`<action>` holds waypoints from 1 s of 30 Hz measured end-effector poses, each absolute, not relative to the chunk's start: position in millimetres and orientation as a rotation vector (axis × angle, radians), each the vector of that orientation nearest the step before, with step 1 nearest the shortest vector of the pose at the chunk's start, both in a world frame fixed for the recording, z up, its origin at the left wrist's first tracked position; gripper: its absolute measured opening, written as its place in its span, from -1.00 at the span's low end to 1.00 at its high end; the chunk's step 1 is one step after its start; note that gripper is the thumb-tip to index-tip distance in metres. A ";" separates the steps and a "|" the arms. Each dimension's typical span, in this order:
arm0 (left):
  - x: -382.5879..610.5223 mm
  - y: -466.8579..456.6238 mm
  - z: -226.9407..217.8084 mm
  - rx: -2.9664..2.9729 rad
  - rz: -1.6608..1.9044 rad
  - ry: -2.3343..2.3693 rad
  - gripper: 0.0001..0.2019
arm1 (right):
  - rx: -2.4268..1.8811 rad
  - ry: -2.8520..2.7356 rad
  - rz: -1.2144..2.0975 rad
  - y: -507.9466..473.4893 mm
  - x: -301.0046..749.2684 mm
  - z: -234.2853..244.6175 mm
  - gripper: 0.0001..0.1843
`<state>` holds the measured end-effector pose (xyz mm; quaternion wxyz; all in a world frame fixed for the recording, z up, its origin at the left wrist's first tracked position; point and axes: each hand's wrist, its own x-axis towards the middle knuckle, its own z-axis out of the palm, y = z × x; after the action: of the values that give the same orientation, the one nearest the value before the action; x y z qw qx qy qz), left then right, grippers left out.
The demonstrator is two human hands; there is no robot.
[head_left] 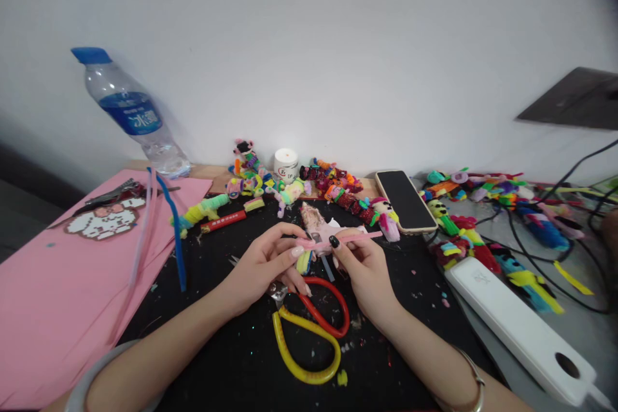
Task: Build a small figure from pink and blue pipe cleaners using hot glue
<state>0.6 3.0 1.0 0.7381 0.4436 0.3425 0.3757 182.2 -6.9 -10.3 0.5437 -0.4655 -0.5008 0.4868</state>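
pink pipe cleaner [357, 237] sits between both hands, just above the black mat [232, 347] at the centre of the worktop [207, 172]. left hand [263, 264] pinches it thumb to forefinger, right beside a small pink fuzzy figure [316, 222]. right hand [364, 267] pinches it too, with the free end sticking out right toward the phone [405, 199]. fingertips of the two hands are close together.

scissors [309, 328], one red handle and one yellow, lie on the mat just below the hands. blue pipe cleaner [174, 232] lies across the edge of the pink sheet [58, 283] on the left, water bottle [130, 112] behind it. coloured pipe-cleaner figures [333, 183] line the wall, white jar [286, 164] among them. white power strip [516, 328] and cables [570, 270] on the right.
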 end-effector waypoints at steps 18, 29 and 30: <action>-1.2 4.4 0.9 0.825 0.836 0.656 -0.85 | -1.036 -1.202 1.153 -6.9 180.7 -5.0 -0.88; 1.0 3.4 1.1 0.927 0.747 0.660 -0.84 | -1.009 -1.151 1.273 -6.8 182.5 -7.0 -0.93; 1.1 3.4 1.3 0.927 0.749 0.652 -0.84 | -1.018 -1.155 1.270 -6.8 182.8 -7.0 -0.92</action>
<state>1.1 3.4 1.3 0.7781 0.4289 0.3013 0.3462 182.8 -6.8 -7.0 0.5421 -0.4284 -0.4863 0.5349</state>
